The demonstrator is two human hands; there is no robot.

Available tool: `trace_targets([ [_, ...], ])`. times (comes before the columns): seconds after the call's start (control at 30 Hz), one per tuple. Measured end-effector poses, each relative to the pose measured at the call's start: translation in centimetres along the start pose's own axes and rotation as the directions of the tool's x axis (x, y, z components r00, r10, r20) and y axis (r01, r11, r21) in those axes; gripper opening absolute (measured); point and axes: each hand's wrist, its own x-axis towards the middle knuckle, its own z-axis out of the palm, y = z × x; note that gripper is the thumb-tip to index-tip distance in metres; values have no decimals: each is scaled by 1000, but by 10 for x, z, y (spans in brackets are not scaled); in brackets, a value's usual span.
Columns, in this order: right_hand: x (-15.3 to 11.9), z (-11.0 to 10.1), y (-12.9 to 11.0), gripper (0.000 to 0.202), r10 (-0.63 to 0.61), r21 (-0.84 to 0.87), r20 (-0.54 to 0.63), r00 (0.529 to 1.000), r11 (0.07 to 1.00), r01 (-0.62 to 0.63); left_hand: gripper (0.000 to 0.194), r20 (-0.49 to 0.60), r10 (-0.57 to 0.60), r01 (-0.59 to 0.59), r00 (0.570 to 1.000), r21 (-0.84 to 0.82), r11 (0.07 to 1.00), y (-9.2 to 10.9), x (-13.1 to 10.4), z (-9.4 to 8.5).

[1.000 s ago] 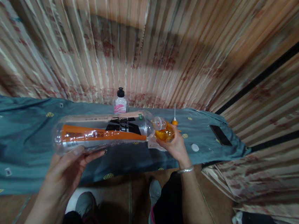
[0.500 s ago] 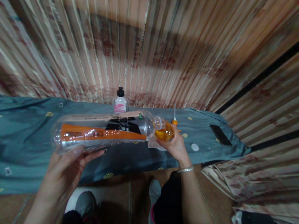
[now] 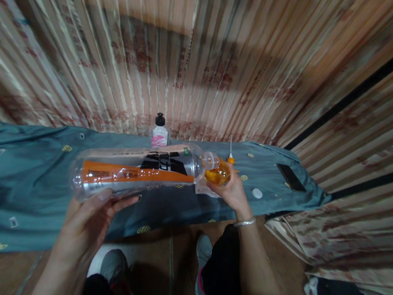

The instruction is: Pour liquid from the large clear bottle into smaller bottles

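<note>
Barely anything has moved since half a second ago: the whole view has shifted a hair, and both hands are holding the same pose. Left hand (image 3: 96,212) has the big clear bottle (image 3: 141,172) by its bottom end, thumb on the near side and fingers curled underneath. That bottle is tipped over sideways above the worktop (image 3: 36,187), orange-and-black label showing, mouth pointing right. Right hand (image 3: 232,188) has its fingers wrapped round a small amber bottle (image 3: 219,174), right at the big one's mouth; can't tell if the two rims actually touch, or if anything's flowing. Past the big bottle sits a black-topped bottle (image 3: 159,135), standing upright near the curtain (image 3: 190,72). Just beyond the right hand there's a pump top (image 3: 230,159) with an orange collar, then a white disc (image 3: 256,193) lying flat, and a dark phone (image 3: 291,177) further right. Teal cloth covers the worktop, and a bracelet (image 3: 245,222) circles the right wrist.
</note>
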Motion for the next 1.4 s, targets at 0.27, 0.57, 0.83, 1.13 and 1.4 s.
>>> trace_targets([
  [0.27, 0, 0, 2, 63, 9, -9, 6, 1000, 1000, -9, 46, 5, -10, 10, 1000, -1, 1000, 3, -1, 3],
  [0.57, 0, -1, -2, 62, 7, -19, -2, 1000, 1000, -7, 40, -3, -6, 6, 1000, -16, 1000, 1, 3, 1],
  [0.83, -1, -1, -1, 62, 13, -34, 1, 1000, 999, -13, 47, -7, 1, -1, 1000, -4, 1000, 1, 2, 0],
  [1.13, -1, 0, 0, 64, 1, -46, -3, 1000, 999, -1, 51, -22, 7, -6, 1000, 20, 1000, 2, 1, 3],
  [1.4, -1, 0, 0, 63, -1, -31, 2, 1000, 1000, 1, 55, -31, 5, -5, 1000, 8, 1000, 2, 2, 2],
])
